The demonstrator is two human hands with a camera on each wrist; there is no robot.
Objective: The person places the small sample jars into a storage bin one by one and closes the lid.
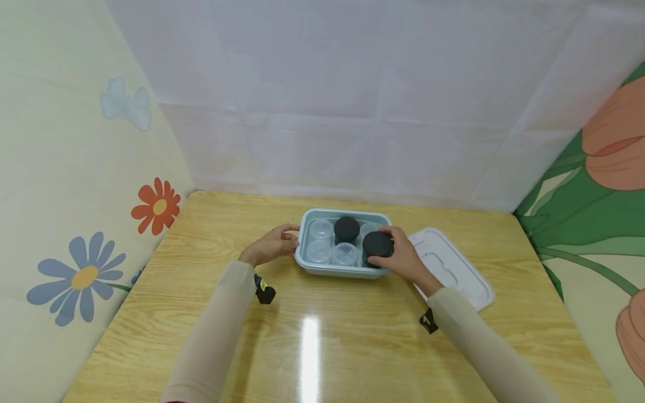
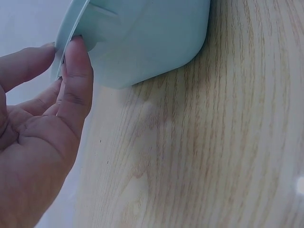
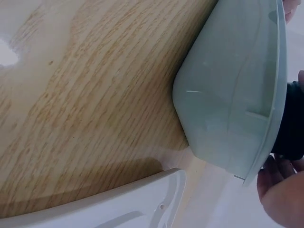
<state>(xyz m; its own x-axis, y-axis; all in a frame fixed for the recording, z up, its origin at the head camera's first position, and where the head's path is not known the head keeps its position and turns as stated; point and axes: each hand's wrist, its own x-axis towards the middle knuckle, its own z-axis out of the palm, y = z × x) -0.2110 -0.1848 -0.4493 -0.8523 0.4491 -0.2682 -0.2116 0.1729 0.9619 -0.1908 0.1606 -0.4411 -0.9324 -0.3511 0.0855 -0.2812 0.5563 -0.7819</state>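
A light blue rectangular container (image 1: pixel 322 268) stands mid-table and holds several clear little cups (image 1: pixel 321 229) and two black-lidded jars. My left hand (image 1: pixel 288 239) pinches the container's left rim; in the left wrist view the hand (image 2: pixel 64 47) has thumb and forefinger on the rim (image 2: pixel 71 23). My right hand (image 1: pixel 393 247) curls over the black-lidded jar (image 1: pixel 375 243) in the container's near right corner. The other black-lidded jar (image 1: pixel 346 228) sits at the back. The right wrist view shows the container's outer wall (image 3: pixel 228 95), the jar (image 3: pixel 290 123) and some fingers (image 3: pixel 280 194).
A white lid (image 1: pixel 453 268) lies flat on the wooden table (image 1: pixel 312 347) just right of the container, also seen as the white lid (image 3: pixel 118 204) from the right wrist. Cloth-covered walls close in the left, back and right sides.
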